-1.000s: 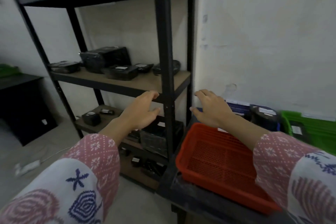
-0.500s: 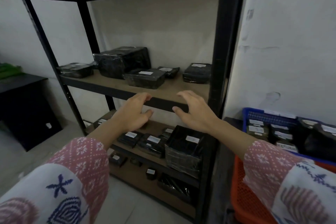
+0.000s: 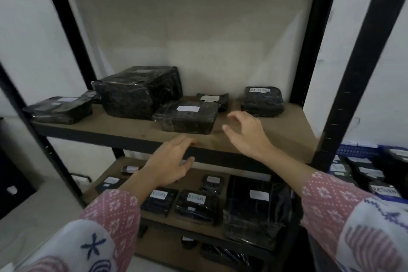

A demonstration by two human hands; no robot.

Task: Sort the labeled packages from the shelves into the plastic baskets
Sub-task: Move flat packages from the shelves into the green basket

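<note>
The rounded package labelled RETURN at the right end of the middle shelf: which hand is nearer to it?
Right. The right hand hovers open above the shelf just in front-left of the RETURN package, not touching. The left hand is lower, at the shelf's front edge.

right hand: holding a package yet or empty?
Empty. The right hand hangs open above the shelf board, fingers spread, short of the RETURN-labeled package.

A black metal shelving unit with brown board shelves (image 3: 123, 127) carries black plastic-wrapped packages with white labels (image 3: 186, 117). They lie just beyond the empty right hand (image 3: 247, 133); more lie on the shelf below both hands.
</note>
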